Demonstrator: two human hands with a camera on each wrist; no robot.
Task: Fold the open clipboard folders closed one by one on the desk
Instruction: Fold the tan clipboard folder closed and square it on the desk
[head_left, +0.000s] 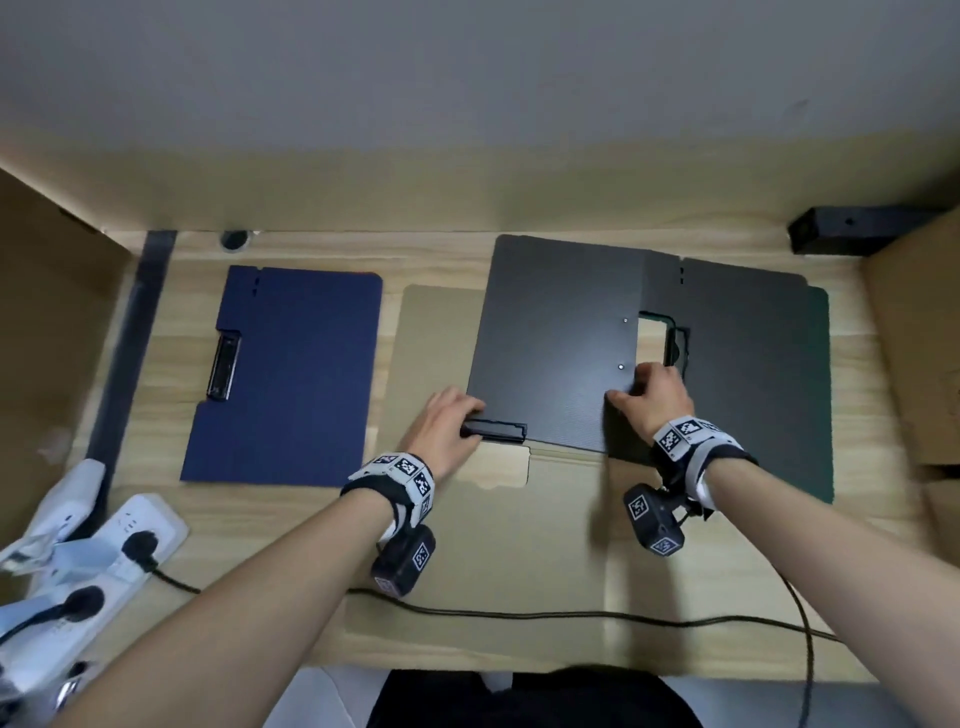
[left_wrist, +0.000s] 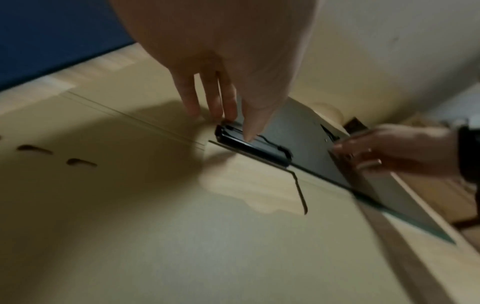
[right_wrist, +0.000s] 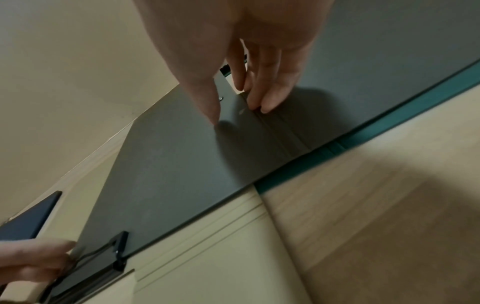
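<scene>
Lying open at desk (head_left: 457, 260) centre-right, black folder (head_left: 561, 332) overlaps a tan folder (head_left: 498, 540) below & a green one (head_left: 815, 384) at right. Left hand (head_left: 441, 426) grips its black clip (head_left: 493, 431) at the near edge, thumb on top, fingers behind. Right hand (head_left: 654, 395) presses fingertips (right_wrist: 267, 105) flat on the spine crease, fingers straight. Blue folder (head_left: 291, 374) sits closed at left w/ a bare wood gap between. Power strip (head_left: 130, 540) at near-left corner. No readable writing; wrist bands show only square codes.
</scene>
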